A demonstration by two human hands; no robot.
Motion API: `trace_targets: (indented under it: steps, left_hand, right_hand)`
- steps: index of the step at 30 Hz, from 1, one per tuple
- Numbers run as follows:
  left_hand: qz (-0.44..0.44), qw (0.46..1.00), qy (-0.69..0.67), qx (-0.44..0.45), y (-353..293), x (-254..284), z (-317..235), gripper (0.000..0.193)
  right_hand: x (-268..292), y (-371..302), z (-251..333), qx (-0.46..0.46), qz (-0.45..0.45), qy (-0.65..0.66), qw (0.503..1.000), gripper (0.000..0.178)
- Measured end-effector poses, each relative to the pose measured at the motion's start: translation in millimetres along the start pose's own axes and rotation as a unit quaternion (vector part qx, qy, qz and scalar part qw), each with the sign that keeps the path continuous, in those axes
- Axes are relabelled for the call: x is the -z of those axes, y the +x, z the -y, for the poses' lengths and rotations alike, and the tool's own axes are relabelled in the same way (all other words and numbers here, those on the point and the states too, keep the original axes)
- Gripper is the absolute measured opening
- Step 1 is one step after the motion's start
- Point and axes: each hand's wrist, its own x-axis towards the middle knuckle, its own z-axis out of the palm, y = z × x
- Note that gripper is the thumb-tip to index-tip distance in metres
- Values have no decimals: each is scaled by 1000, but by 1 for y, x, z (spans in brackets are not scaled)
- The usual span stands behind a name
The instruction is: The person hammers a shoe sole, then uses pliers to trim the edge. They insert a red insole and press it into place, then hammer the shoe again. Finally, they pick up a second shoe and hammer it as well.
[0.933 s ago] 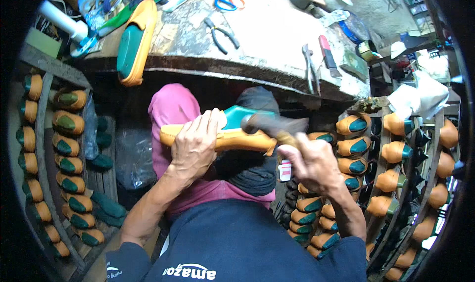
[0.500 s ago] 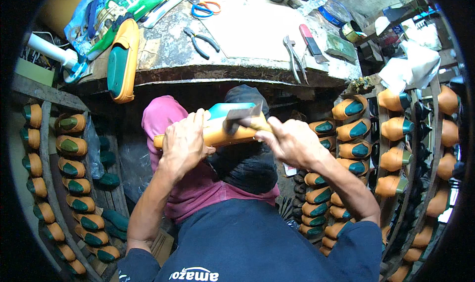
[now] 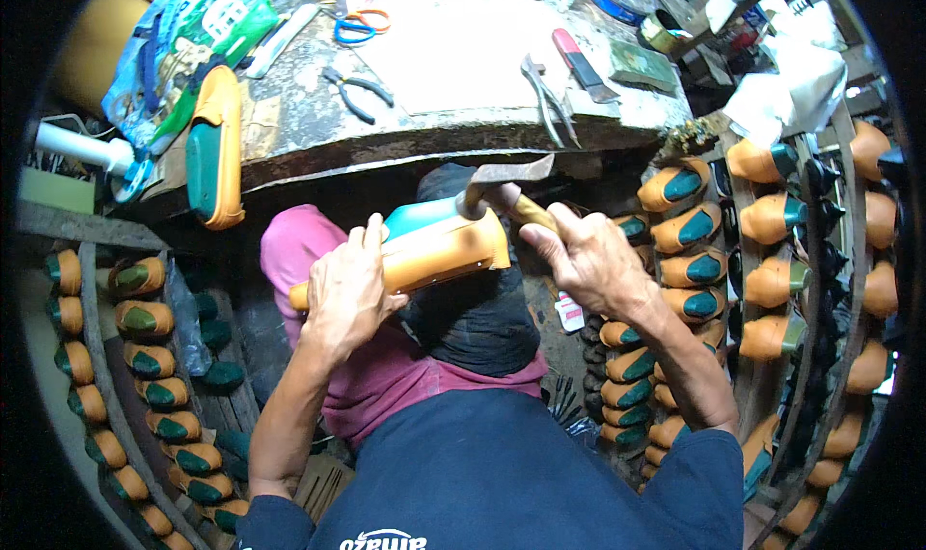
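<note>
A tan leather shoe upper on a teal last (image 3: 434,256) lies across my lap, over a black cloth. My left hand (image 3: 347,285) is wrapped round its left part, the fingers on top and the thumb at the near side. In my right hand (image 3: 603,261) is the wooden handle of a hammer (image 3: 506,176). Its dark metal head is at the right end of the shoe, over the top edge; whether it touches cannot be made out. A matching tan shoe on a green last (image 3: 217,154) rests on the left end of the workbench.
The workbench (image 3: 318,145) ahead bears pliers (image 3: 359,95), pincers (image 3: 548,96), scissors (image 3: 362,27), a red-handled knife (image 3: 582,65) and a green block (image 3: 643,67). Racks with several tan shoes on lasts stand at the left (image 3: 147,318) and right (image 3: 687,227).
The hammer head has risen and turned, and my right hand has moved slightly right. The shoe is tilted more, its right end lifted. The whole view has shifted a little.
</note>
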Motion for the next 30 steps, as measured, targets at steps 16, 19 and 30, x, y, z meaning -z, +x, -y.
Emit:
trace_targets:
  steps: [16, 19, 30]
  left_hand:
    - [-59, 861, -505, -19, 21, -99, -2, 107]
    - [-52, 827, -558, -27, 37, -87, -5, 100]
    - [-121, 784, -608, -9, 53, -48, -5, 81]
  right_hand:
    - [-294, -25, -259, -394, -183, 88, 896, 29]
    - [-342, -10, -284, -406, -223, 64, 884, 34]
    - [-351, -25, -307, -407, -230, 72, 881, 50]
